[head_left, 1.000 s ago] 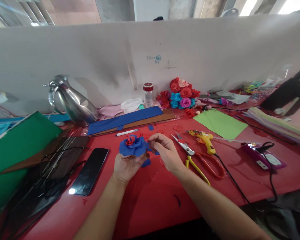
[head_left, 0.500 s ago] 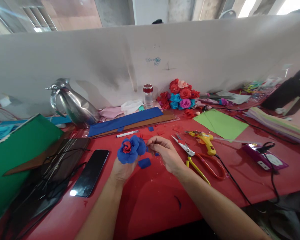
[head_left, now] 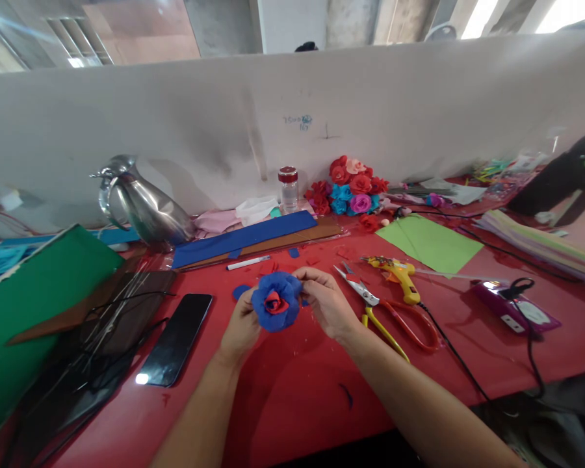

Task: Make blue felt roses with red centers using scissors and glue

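A blue paper flower (head_left: 286, 316) with a red centre faces up over the table, between my two hands. My left hand (head_left: 242, 328) is closed on it from the left and below; its stem is hidden. The fingers of my right hand (head_left: 322, 300) pinch at the flower's right edge, on a blue petal. Behind my left hand lies a loose blue paper petal (head_left: 242, 292). Right of my right hand are scissors (head_left: 369, 296) with red and yellow handles, blades pointing away, and a yellow glue gun (head_left: 403, 278).
A phone (head_left: 179, 338) lies left of my arm. Blue paper strips (head_left: 253, 235), a white pen (head_left: 247, 262), a lidded jar (head_left: 288, 192) and paper flowers (head_left: 359, 185) are behind. A steel jug (head_left: 149, 205) stands back left, a purple power strip (head_left: 515, 307) right.
The flower has moved right and turned, its red centre now in the middle of the blue petals. My left hand has shifted right with it, and my right fingers now meet its edge.
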`<state>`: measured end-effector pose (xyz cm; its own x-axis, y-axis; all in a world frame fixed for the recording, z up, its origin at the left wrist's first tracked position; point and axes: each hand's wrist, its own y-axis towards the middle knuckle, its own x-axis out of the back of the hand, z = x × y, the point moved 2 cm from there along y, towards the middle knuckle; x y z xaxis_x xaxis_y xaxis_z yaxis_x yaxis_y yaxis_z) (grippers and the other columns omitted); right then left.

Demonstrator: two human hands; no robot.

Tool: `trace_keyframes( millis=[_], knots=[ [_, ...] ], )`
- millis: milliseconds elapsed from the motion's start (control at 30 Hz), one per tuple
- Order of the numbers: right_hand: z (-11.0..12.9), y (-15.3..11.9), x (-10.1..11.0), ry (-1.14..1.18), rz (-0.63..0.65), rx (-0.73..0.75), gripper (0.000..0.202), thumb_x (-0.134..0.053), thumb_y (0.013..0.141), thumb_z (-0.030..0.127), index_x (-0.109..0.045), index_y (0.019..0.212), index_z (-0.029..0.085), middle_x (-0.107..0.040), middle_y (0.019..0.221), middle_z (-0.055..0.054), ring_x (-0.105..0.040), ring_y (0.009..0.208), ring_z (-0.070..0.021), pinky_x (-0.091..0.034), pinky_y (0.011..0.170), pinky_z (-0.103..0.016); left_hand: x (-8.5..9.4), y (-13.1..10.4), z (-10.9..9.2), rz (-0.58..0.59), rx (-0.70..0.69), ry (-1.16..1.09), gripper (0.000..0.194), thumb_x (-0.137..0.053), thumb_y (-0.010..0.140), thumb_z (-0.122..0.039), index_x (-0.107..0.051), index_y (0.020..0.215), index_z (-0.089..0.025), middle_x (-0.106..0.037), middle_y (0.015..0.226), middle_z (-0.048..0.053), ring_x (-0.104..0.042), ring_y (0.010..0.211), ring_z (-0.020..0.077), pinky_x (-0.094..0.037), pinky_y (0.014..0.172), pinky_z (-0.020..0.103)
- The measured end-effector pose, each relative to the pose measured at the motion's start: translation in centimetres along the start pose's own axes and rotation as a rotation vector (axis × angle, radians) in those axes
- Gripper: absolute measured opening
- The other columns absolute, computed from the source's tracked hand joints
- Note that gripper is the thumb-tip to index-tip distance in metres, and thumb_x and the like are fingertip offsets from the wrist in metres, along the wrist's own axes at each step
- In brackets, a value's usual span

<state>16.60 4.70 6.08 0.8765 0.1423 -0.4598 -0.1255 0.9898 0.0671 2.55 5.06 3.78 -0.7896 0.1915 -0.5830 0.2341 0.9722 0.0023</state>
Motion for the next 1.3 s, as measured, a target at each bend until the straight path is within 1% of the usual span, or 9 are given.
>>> trace_keyframes(
  millis=[100, 167, 333, 567, 800, 933, 1067, 1167, 1300],
  knots=[
    [0.0, 0.0, 0.0, 0.015, -0.009, -0.007, 0.005, -0.057, 0.061, 0.024, -0.061, 0.06, 0.02, -0.053, 0.054, 0.003, -0.043, 0.051, -0.0098, -0.034, 0.051, -0.023, -0.3, 0.1, -0.4, 0.077, -0.138, 0.197, 0.016, -0.075, 0.064, -0.005, -0.065, 0.057, -0.015, -0.058, 0.063, 0.003, -0.05, 0.061, 0.0132, -0.043, 0.061, 0.025],
    [-0.1, 0.0, 0.0, 0.025, -0.007, -0.013, 0.006, -0.058, 0.062, 0.025, -0.061, 0.06, 0.02, -0.053, 0.054, 0.003, -0.043, 0.051, -0.0099, -0.034, 0.05, -0.023, -0.5, 0.1, -0.5, 0.093, -0.175, 0.248, 0.015, -0.078, 0.064, -0.012, -0.066, 0.056, -0.015, -0.058, 0.062, 0.003, -0.049, 0.059, 0.0132, -0.043, 0.059, 0.025],
    [-0.2, 0.1, 0.1, 0.055, -0.023, -0.022, 0.006, -0.061, 0.061, 0.026, -0.061, 0.062, 0.02, -0.054, 0.055, 0.003, -0.046, 0.051, -0.0099, -0.036, 0.052, -0.023, -0.2, 0.2, -0.3, 0.045, -0.18, 0.243, 0.013, -0.081, 0.063, -0.019, -0.069, 0.059, -0.017, -0.06, 0.061, 0.0, -0.047, 0.058, 0.0118, -0.044, 0.06, 0.025],
    [-0.2, 0.2, 0.0, 0.077, -0.064, -0.044, 0.005, -0.058, 0.057, 0.022, -0.059, 0.061, 0.02, -0.051, 0.05, 0.006, -0.042, 0.046, -0.0088, -0.035, 0.049, -0.023, 0.3, 0.3, 0.2, 0.043, -0.176, 0.275, 0.01, -0.081, 0.064, -0.022, -0.072, 0.068, -0.018, -0.065, 0.068, 0.002, -0.057, 0.066, 0.0158, -0.05, 0.066, 0.029],
    [-0.5, 0.2, 0.1, 0.086, -0.064, -0.055, 0.005, -0.059, 0.057, 0.024, -0.06, 0.059, 0.019, -0.053, 0.051, 0.004, -0.044, 0.048, -0.0091, -0.034, 0.05, -0.023, -0.1, 0.5, 0.2, 0.008, -0.184, 0.206, 0.015, -0.084, 0.06, -0.022, -0.069, 0.061, -0.017, -0.062, 0.06, -0.001, -0.052, 0.056, 0.0108, -0.047, 0.058, 0.023],
    [-0.3, 0.1, 0.0, 0.025, -0.083, -0.074, 0.008, -0.059, 0.059, 0.026, -0.062, 0.06, 0.019, -0.056, 0.052, 0.004, -0.045, 0.049, -0.0088, -0.032, 0.051, -0.023, -0.4, 1.0, 0.3, -0.111, -0.147, 0.093, 0.018, -0.085, 0.057, -0.022, -0.071, 0.067, -0.018, -0.066, 0.066, -0.001, -0.058, 0.063, 0.0114, -0.049, 0.064, 0.023],
    [-0.3, 0.2, -0.1, -0.105, -0.142, -0.101, 0.012, -0.058, 0.06, 0.027, -0.065, 0.063, 0.018, -0.059, 0.058, 0.002, -0.046, 0.054, -0.009, -0.034, 0.054, -0.023, -0.1, 1.3, 0.6, -0.234, -0.031, -0.1, 0.018, -0.083, 0.059, -0.019, -0.068, 0.069, -0.016, -0.066, 0.069, 0.0, -0.061, 0.068, 0.0116, -0.053, 0.069, 0.025],
    [-0.7, 0.3, 0.0, -0.153, -0.173, -0.112, 0.013, -0.058, 0.061, 0.028, -0.066, 0.066, 0.019, -0.058, 0.061, 0.003, -0.046, 0.054, -0.0088, -0.035, 0.055, -0.023, 0.1, 1.2, 0.7, -0.274, 0.058, -0.208, 0.011, -0.077, 0.066, -0.014, -0.066, 0.07, -0.014, -0.064, 0.067, -0.001, -0.06, 0.063, 0.0093, -0.054, 0.067, 0.024],
    [-1.2, 0.5, 0.2, -0.17, -0.168, -0.101, 0.014, -0.062, 0.063, 0.029, -0.067, 0.073, 0.019, -0.058, 0.063, 0.004, -0.046, 0.053, -0.0082, -0.037, 0.055, -0.024, -0.1, 1.1, 0.7, -0.339, 0.126, -0.254, 0.007, -0.069, 0.074, -0.009, -0.065, 0.069, -0.012, -0.063, 0.065, 0.001, -0.059, 0.057, 0.0078, -0.054, 0.06, 0.022]
  ],
)
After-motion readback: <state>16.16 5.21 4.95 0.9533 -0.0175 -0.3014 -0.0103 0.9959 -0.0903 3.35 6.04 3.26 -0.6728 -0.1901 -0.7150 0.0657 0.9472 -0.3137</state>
